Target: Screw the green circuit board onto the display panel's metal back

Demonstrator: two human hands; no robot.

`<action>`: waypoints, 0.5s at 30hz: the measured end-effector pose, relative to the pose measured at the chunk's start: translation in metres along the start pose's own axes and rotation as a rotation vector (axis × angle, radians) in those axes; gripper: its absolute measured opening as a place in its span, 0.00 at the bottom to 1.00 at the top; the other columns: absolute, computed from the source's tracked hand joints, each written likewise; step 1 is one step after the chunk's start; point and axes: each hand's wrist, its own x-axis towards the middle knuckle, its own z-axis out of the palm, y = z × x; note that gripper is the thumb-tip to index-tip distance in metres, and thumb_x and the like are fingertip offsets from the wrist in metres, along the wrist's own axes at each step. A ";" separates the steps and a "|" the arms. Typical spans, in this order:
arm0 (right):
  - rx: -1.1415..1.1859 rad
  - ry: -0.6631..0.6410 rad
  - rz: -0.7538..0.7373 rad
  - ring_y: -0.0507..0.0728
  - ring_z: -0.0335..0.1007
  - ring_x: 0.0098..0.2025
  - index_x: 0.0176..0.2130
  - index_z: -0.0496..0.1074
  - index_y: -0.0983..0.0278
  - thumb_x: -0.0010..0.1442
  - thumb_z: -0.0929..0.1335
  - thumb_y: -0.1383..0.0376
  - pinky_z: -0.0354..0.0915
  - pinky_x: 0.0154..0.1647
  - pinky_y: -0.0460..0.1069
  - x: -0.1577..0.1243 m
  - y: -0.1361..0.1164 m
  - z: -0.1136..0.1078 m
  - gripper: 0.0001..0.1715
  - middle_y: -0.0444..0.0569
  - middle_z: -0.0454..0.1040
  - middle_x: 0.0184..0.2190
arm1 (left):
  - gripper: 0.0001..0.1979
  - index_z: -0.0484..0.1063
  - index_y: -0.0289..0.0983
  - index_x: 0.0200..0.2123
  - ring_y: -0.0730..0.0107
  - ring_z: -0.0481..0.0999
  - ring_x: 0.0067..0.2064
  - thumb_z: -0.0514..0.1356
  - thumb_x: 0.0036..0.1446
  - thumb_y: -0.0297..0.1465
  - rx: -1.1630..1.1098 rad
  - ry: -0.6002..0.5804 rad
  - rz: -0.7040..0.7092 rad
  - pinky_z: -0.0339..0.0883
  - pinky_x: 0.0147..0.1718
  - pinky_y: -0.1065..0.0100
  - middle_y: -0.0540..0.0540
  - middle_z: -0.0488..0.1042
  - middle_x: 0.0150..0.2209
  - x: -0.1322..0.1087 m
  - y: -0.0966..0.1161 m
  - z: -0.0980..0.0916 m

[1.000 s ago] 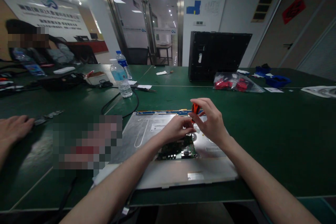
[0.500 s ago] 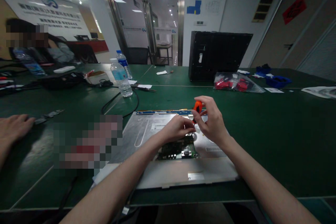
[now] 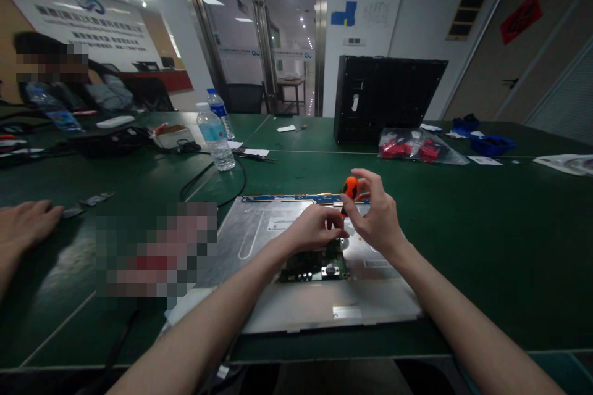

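Note:
My right hand (image 3: 375, 213) grips a small screwdriver (image 3: 351, 188) by its orange and black handle, its shaft pointing down. Beside the shaft, my left hand (image 3: 319, 225) is closed in a pinch; what lies between its fingertips is hidden. Both hands are over a flat silver display panel (image 3: 259, 305), which lies face down on the table. A green circuit board (image 3: 310, 268) sits in the middle of the panel, partly covered by my left hand. Along the panel's far edge runs a narrow blue board (image 3: 282, 200).
Behind the panel stand a black monitor casing (image 3: 389, 99) and a clear bag with red items (image 3: 417, 148). Water bottles (image 3: 217, 142) and cables are at the left. Another person's hand (image 3: 28, 228) rests at the left edge. Blue trays (image 3: 491, 145) lie far right.
The screwdriver handle has turned and shifted slightly right as my right fingers moved on it. My left hand stays at almost the same spot, its fingertips slightly shifted.

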 end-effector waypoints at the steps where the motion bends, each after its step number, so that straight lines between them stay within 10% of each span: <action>1: 0.012 -0.010 0.008 0.56 0.73 0.33 0.54 0.62 0.60 0.62 0.65 0.61 0.71 0.36 0.53 0.000 0.000 0.000 0.21 0.48 0.75 0.36 | 0.03 0.78 0.32 0.28 0.74 0.68 0.25 0.64 0.52 0.26 -0.020 -0.024 0.014 0.59 0.28 0.73 0.50 0.74 0.22 0.000 0.000 -0.002; 15: -0.045 -0.016 -0.089 0.58 0.72 0.38 0.52 0.65 0.62 0.62 0.67 0.56 0.71 0.36 0.52 0.004 -0.002 -0.004 0.21 0.52 0.73 0.40 | 0.07 0.71 0.33 0.23 0.75 0.66 0.23 0.66 0.50 0.25 0.071 0.032 0.043 0.55 0.25 0.75 0.53 0.69 0.20 0.002 -0.006 0.006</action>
